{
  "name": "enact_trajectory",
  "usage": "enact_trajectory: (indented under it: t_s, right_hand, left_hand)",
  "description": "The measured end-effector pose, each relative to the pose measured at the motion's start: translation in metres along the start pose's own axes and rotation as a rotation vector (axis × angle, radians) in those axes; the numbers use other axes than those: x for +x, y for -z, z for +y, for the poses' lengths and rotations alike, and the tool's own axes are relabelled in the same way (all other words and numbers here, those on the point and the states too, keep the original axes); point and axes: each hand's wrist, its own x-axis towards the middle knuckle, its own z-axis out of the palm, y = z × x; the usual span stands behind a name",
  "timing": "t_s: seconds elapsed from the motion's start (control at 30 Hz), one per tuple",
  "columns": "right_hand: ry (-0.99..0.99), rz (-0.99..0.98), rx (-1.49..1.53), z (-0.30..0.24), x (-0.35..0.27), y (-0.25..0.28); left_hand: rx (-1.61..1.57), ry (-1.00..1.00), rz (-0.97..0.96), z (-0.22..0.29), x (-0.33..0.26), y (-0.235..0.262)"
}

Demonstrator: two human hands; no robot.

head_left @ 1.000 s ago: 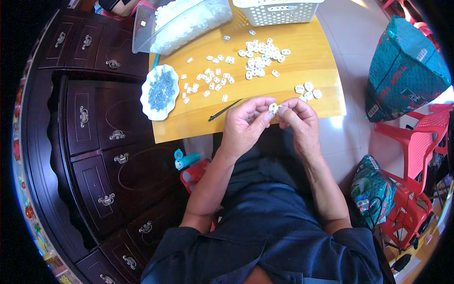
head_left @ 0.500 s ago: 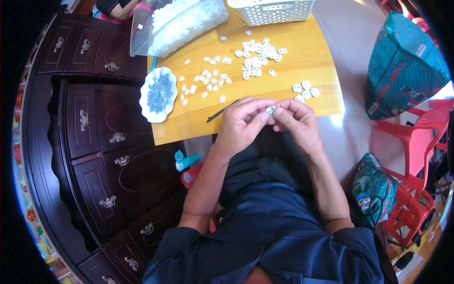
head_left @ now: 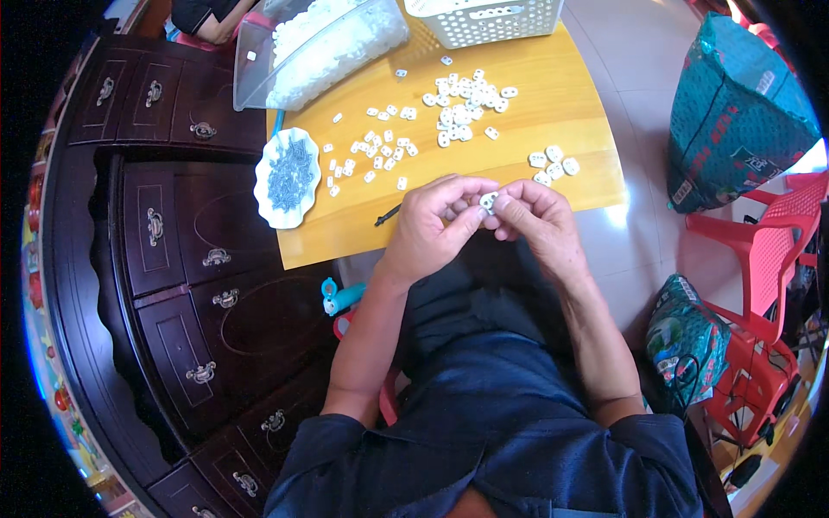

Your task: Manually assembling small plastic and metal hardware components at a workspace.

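Small white plastic piece (head_left: 488, 203): pinched between the fingertips of both hands, just off the near edge of the yellow table (head_left: 553, 164). Judged light, rigid and smooth (apt to slip); best held by its outer edges. Left hand (head_left: 432, 229) grips it with thumb and forefinger; right hand (head_left: 535, 220) pinches the opposite side. Like pieces (head_left: 466, 104) lie scattered on the table, four (head_left: 553, 164) near the right hand. White dish of dark metal parts (head_left: 287, 175) stands left. Against the earlier frames, hands and piece are practically unmoved.
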Motion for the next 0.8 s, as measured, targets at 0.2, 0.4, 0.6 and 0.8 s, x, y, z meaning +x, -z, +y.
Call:
enact_trajectory:
  t_s: [0.2, 0.4, 0.6, 0.8]
  right_hand:
    - [0.032, -0.05, -0.076, 0.0045, 0.0029, 0.0037]
    - [0.04, -0.073, -0.211, 0.0016, 0.0013, 0.0055]
    - [0.043, -0.06, -0.163, 0.0042, 0.0012, 0.0053]
    - [0.047, -0.036, -0.052, 0.0081, -0.0005, -0.0028]
  left_hand:
    - [0.046, 0.017, 0.003, -0.0027, -0.0002, 0.0038]
    - [0.071, -0.023, 0.033, -0.0035, 0.0018, 0.004]
    - [0.101, -0.014, 0.001, -0.0002, 0.0015, 0.0045]
    - [0.067, -0.054, 0.035, -0.0009, 0.0017, 0.0019]
